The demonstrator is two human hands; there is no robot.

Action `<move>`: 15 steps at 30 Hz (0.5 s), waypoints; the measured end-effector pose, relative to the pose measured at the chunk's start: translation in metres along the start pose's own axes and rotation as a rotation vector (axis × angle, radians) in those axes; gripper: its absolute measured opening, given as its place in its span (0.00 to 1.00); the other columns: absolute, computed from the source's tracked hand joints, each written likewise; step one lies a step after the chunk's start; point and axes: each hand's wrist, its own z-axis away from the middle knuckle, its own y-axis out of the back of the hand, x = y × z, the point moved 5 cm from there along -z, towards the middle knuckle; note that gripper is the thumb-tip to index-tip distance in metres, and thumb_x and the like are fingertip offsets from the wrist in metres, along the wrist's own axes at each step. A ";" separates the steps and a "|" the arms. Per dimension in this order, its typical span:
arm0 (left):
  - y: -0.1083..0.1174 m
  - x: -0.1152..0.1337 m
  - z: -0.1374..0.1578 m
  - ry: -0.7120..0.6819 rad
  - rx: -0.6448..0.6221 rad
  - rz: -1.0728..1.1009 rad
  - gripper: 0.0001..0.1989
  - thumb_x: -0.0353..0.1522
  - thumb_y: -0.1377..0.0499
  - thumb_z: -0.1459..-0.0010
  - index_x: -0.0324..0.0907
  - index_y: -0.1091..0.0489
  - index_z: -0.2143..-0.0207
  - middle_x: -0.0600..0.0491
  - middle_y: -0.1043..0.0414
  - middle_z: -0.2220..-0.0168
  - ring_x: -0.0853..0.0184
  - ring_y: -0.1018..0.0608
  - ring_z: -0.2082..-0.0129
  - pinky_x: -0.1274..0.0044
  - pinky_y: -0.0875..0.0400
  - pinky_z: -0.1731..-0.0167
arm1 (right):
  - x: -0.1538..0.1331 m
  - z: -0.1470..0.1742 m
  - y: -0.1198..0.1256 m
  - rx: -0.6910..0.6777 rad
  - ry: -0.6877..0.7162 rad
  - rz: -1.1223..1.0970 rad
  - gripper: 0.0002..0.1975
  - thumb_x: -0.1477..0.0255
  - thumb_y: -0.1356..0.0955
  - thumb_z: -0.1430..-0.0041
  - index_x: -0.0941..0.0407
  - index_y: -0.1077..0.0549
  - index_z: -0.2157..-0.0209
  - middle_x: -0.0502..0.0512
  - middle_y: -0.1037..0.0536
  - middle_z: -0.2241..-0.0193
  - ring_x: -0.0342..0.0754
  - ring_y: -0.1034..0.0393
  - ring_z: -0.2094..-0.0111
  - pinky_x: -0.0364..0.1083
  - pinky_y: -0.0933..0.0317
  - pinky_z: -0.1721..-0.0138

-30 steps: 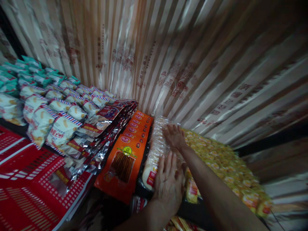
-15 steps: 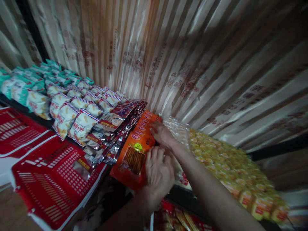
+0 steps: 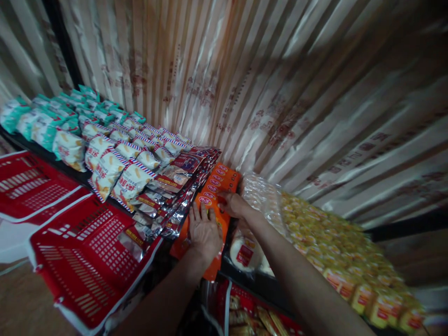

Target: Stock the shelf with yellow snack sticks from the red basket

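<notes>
A row of overlapping orange snack packets [image 3: 210, 189] with pink oval labels lies on a dark shelf. My left hand [image 3: 206, 231] rests flat on the front packet, fingers stretched out and partly apart, hiding most of its printed picture. Bent at the right edge of the packets, my right hand [image 3: 233, 204] has its fingers curled against them in a grip; its fingertips are partly hidden. Shiny dark red and silver packets [image 3: 185, 163] lean close by on the left. On the right are clear-wrapped white round packs [image 3: 246, 254] with red labels.
White snack bags [image 3: 131, 179] with striped edges and teal bags [image 3: 44, 121] stand further left. Yellow packs [image 3: 325, 242] fill the right side. Red baskets [image 3: 98, 261] sit below the shelf, and a pleated printed curtain [image 3: 245, 93] hangs behind.
My left hand has moved left across the orange packets and flattened out. The right hand stays near their right edge. The view has shifted, showing more of the white round packs.
</notes>
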 end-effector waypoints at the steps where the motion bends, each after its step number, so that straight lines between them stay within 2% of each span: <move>1: 0.000 0.000 0.000 -0.004 -0.006 -0.003 0.26 0.38 0.47 0.43 0.33 0.36 0.45 0.37 0.42 0.41 0.48 0.44 0.39 0.58 0.51 0.43 | 0.000 -0.001 0.000 -0.022 0.006 -0.009 0.19 0.74 0.32 0.51 0.53 0.26 0.54 0.52 0.23 0.56 0.47 0.27 0.59 0.40 0.37 0.57; 3: 0.003 0.001 -0.002 -0.011 -0.004 -0.005 0.26 0.37 0.45 0.44 0.33 0.36 0.45 0.36 0.44 0.41 0.48 0.44 0.39 0.58 0.50 0.42 | 0.000 -0.002 0.004 -0.046 0.007 -0.029 0.17 0.75 0.34 0.49 0.54 0.25 0.56 0.53 0.22 0.57 0.47 0.27 0.59 0.40 0.37 0.57; 6: 0.008 0.002 -0.003 -0.015 -0.007 -0.002 0.28 0.37 0.44 0.46 0.32 0.36 0.45 0.35 0.47 0.39 0.48 0.45 0.39 0.60 0.50 0.42 | 0.003 0.001 0.019 -0.002 -0.025 -0.049 0.17 0.76 0.37 0.46 0.54 0.26 0.56 0.55 0.23 0.56 0.49 0.28 0.56 0.42 0.38 0.55; 9: 0.010 0.003 -0.004 -0.016 -0.023 -0.005 0.27 0.37 0.45 0.45 0.33 0.36 0.46 0.36 0.49 0.38 0.48 0.47 0.38 0.61 0.52 0.42 | 0.011 0.012 0.046 0.190 -0.090 -0.126 0.19 0.74 0.41 0.43 0.56 0.29 0.52 0.57 0.25 0.53 0.49 0.29 0.54 0.44 0.38 0.53; 12: 0.009 0.005 -0.005 -0.036 -0.048 0.003 0.24 0.37 0.46 0.44 0.37 0.35 0.46 0.39 0.48 0.38 0.49 0.49 0.37 0.61 0.53 0.41 | 0.020 0.032 0.070 0.458 -0.141 -0.344 0.19 0.72 0.42 0.44 0.57 0.28 0.54 0.56 0.23 0.57 0.48 0.28 0.58 0.46 0.36 0.55; 13: 0.008 0.006 -0.005 -0.046 -0.060 0.010 0.23 0.36 0.47 0.43 0.38 0.35 0.46 0.40 0.47 0.38 0.49 0.49 0.37 0.61 0.54 0.41 | 0.022 0.039 0.075 0.506 -0.144 -0.413 0.18 0.71 0.41 0.44 0.57 0.28 0.55 0.56 0.22 0.59 0.48 0.27 0.60 0.47 0.35 0.55; 15: 0.005 0.006 -0.005 -0.064 -0.081 0.024 0.23 0.35 0.47 0.43 0.39 0.35 0.45 0.42 0.46 0.38 0.50 0.49 0.37 0.60 0.55 0.41 | 0.025 0.050 0.077 0.514 -0.152 -0.485 0.17 0.69 0.40 0.45 0.57 0.27 0.58 0.55 0.22 0.60 0.47 0.27 0.61 0.48 0.35 0.55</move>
